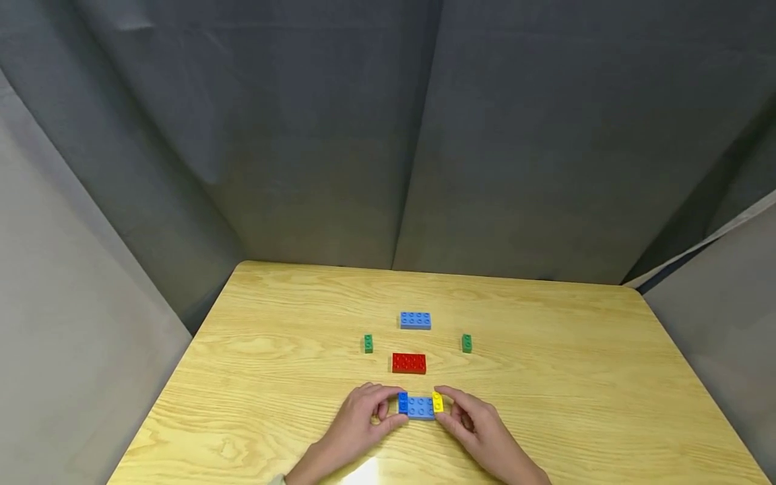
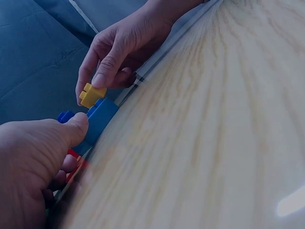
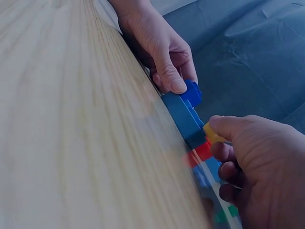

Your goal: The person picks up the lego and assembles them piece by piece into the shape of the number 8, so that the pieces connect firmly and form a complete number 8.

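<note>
A light blue brick [image 1: 421, 407] lies near the front of the table, between both hands. My left hand [image 1: 362, 416] pinches a small dark blue brick [image 1: 403, 402] between thumb and fingers at its left end. At the opposite end, a small yellow brick [image 1: 438, 402] is pinched by my right hand [image 1: 475, 426]. In the left wrist view the yellow brick [image 2: 93, 95] is over the light blue brick's studs [image 2: 101, 119]; whether it is fully seated I cannot tell. The right wrist view has the dark blue brick [image 3: 192, 94] on top of the far end.
Just beyond the hands lies a red brick [image 1: 409, 364]. Farther back is another light blue brick [image 1: 415, 320], with a small green brick [image 1: 368, 343] to the left and a second green brick [image 1: 467, 343] to the right. Grey curtains [image 1: 388, 135] surround the wooden table [image 1: 576, 377].
</note>
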Demonstrator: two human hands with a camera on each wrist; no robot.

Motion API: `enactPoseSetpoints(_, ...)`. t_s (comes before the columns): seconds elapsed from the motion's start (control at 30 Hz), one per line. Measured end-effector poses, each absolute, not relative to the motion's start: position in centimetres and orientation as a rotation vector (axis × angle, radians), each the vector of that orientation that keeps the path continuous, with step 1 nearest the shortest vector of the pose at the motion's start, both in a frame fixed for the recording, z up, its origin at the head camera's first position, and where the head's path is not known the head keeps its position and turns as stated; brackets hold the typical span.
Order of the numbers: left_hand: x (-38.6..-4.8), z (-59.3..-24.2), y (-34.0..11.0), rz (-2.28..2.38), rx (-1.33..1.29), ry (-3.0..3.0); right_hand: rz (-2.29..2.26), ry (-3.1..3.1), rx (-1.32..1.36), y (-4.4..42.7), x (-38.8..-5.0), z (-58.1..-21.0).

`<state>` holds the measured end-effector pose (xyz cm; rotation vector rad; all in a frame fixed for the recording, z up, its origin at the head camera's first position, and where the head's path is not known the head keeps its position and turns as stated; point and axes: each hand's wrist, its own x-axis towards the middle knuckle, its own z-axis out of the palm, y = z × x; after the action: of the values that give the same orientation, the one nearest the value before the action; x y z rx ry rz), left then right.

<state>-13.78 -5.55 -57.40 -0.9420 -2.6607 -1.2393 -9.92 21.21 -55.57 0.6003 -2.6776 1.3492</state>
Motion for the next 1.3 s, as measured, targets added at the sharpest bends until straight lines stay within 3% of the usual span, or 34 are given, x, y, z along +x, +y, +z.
enactPoseSetpoints(1.3, -13.72, -57.38, -5.69, -1.243, -0.929, -2.686, 1.366, -2.59, 0.647, 20.55, -10.38, -56.57)
